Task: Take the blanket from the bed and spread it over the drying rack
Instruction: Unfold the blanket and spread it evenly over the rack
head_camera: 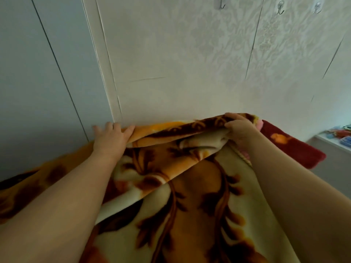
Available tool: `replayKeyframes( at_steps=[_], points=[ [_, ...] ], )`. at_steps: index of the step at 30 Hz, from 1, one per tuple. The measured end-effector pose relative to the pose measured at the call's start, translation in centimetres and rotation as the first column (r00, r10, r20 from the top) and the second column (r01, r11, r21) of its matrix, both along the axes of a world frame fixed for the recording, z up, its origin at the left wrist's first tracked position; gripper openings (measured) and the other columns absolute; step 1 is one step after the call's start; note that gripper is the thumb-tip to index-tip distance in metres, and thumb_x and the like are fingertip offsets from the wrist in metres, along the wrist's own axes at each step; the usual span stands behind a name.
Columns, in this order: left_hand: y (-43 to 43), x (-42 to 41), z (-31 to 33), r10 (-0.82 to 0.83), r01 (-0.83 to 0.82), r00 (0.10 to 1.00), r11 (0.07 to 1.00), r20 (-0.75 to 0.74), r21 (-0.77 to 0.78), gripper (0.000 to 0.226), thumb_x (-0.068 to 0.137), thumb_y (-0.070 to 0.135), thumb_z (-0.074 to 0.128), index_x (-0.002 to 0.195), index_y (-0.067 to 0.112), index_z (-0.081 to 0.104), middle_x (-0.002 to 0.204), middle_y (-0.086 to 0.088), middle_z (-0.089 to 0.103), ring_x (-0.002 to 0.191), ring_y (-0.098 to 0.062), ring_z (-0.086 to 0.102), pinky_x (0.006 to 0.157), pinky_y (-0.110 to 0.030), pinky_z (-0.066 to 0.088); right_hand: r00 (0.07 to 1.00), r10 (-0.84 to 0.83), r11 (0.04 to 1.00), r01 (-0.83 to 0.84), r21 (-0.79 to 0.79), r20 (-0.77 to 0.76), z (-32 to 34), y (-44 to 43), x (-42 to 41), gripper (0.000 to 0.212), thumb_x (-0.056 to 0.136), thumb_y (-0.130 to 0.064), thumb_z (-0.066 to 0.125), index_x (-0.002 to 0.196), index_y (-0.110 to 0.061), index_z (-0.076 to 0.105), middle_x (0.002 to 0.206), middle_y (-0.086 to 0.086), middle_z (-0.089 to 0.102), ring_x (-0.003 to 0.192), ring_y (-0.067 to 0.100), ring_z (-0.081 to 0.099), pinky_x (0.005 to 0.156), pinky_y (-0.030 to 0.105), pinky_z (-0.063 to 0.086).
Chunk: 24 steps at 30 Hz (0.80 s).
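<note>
A thick fleece blanket (186,188) in cream, orange and brown floral print fills the lower half of the view, raised up close to the wall. My left hand (111,138) has its fingers spread and its thumb hooked over the blanket's orange top edge. My right hand (240,128) is closed on a folded bunch of the top edge, further right and slightly higher. The blanket hangs down between my arms toward me. The drying rack is hidden, and I cannot tell what is under the cloth.
A pale patterned wall (209,63) stands straight ahead, with a white cupboard door (38,73) at left. Metal hooks (280,9) hang high on the wall. A dark red cloth (296,150) lies at right beside a white ledge (334,141) with small coloured items.
</note>
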<state>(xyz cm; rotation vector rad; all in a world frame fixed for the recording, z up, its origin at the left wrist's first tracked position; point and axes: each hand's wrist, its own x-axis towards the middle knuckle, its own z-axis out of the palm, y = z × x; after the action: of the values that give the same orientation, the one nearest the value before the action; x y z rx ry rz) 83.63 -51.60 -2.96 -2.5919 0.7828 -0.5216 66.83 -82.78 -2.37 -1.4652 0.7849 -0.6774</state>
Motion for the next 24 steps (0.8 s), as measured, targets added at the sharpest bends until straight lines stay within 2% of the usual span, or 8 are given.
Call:
replayKeyframes(
  at_steps=[4, 8, 10, 12, 14, 18, 22, 24],
  points=[
    [0.8, -0.8, -2.0, 0.171, -0.161, 0.983, 0.976, -0.061, 0.148, 0.045, 0.094, 0.02, 0.04, 0.139, 0.022, 0.042, 0.138, -0.012, 0.041, 0.127, -0.034, 0.037, 0.106, -0.065, 0.023, 0.989, 0.144, 0.989, -0.144, 0.032, -0.028, -2.7, 0.3, 1.0, 0.053, 0.087, 0.008, 0.042, 0.12, -0.029, 0.061, 0.136, 0.013, 0.05, 0.124, 0.029, 0.049, 0.104, 0.044, 0.046],
    [-0.9, -3.3, -2.0, 0.053, -0.051, 0.987, 0.999, -0.152, 0.015, 0.04, 0.094, 0.023, 0.043, 0.133, 0.016, 0.046, 0.134, -0.011, 0.048, 0.124, -0.032, 0.043, 0.105, -0.058, 0.029, 0.998, -0.028, 0.999, 0.026, -0.04, -0.053, -2.9, 0.3, -0.1, 0.043, 0.086, 0.008, 0.04, 0.11, -0.017, 0.066, 0.121, 0.011, 0.06, 0.116, 0.027, 0.055, 0.102, 0.04, 0.048],
    [-1.9, -5.5, -1.7, -0.059, 0.043, 0.983, 0.995, -0.173, -0.092, 0.035, 0.095, 0.029, 0.044, 0.127, 0.017, 0.051, 0.129, -0.009, 0.051, 0.12, -0.03, 0.046, 0.101, -0.051, 0.034, 0.968, -0.127, 0.98, 0.088, -0.177, -0.218, -3.0, 0.3, -1.9, 0.032, 0.088, 0.0, 0.046, 0.107, -0.015, 0.066, 0.115, 0.014, 0.063, 0.106, 0.029, 0.059, 0.095, 0.041, 0.052],
    [-2.6, -8.3, -1.6, -0.157, 0.122, 0.964, 0.978, -0.213, -0.169, 0.034, 0.098, 0.038, 0.039, 0.121, 0.019, 0.054, 0.126, -0.008, 0.053, 0.118, -0.029, 0.049, 0.097, -0.048, 0.038, 0.876, -0.191, 0.93, 0.017, -0.368, -0.442, -3.0, 0.5, -4.6, 0.022, 0.091, -0.016, 0.055, 0.11, -0.01, 0.064, 0.109, 0.014, 0.065, 0.098, 0.03, 0.061, 0.088, 0.04, 0.053],
    [-3.0, -11.1, -2.0, -0.168, 0.116, 0.94, 0.976, -0.295, -0.187, 0.039, 0.096, 0.047, 0.037, 0.117, 0.02, 0.056, 0.123, -0.007, 0.054, 0.115, -0.029, 0.05, 0.091, -0.045, 0.043, 0.767, -0.22, 0.874, -0.119, -0.47, -0.603, -3.2, 0.8, -7.6, 0.034, 0.09, -0.037, 0.059, 0.101, -0.005, 0.065, 0.096, 0.011, 0.065, 0.087, 0.027, 0.062, 0.079, 0.038, 0.052],
    [-2.9, -16.0, -4.2, -0.081, -0.011, 0.892, 0.98, -0.444, -0.199, 0.06, 0.084, 0.068, 0.046, 0.106, 0.015, 0.062, 0.104, -0.006, 0.062, 0.094, -0.025, 0.061, 0.07, -0.033, 0.049, 0.572, -0.247, 0.906, -0.151, -0.396, -0.782, -4.9, 0.7, -13.8, 0.043, 0.08, -0.032, 0.059, 0.117, -0.013, 0.055, 0.106, 0.012, 0.059, 0.107, 0.033, 0.056, 0.101, 0.054, 0.043],
    [-3.1, -17.7, -7.0, -0.001, -0.261, 0.733, 0.923, -0.68, -0.283, 0.088, 0.072, 0.056, 0.071, 0.142, 0.017, 0.036, 0.138, -0.006, 0.047, 0.122, -0.027, 0.053, 0.092, -0.038, 0.05, 0.441, -0.303, 0.915, -0.114, -0.388, -0.845, -6.6, 0.4, -17.6, 0.069, 0.076, -0.038, 0.067, 0.137, -0.027, 0.038, 0.132, 0.016, 0.049, 0.128, 0.038, 0.041, 0.111, 0.063, 0.021],
    [-3.1, -17.7, -7.5, -0.02, -0.276, 0.74, 0.903, -0.672, -0.33, 0.067, 0.083, 0.035, 0.066, 0.142, 0.019, 0.037, 0.137, -0.006, 0.048, 0.12, -0.028, 0.053, 0.094, -0.039, 0.049, 0.437, -0.353, 0.894, -0.102, -0.436, -0.827, -6.8, 0.4, -18.7, 0.062, 0.079, -0.038, 0.063, 0.135, -0.027, 0.04, 0.126, 0.014, 0.051, 0.123, 0.036, 0.044, 0.108, 0.059, 0.028]
  ],
)
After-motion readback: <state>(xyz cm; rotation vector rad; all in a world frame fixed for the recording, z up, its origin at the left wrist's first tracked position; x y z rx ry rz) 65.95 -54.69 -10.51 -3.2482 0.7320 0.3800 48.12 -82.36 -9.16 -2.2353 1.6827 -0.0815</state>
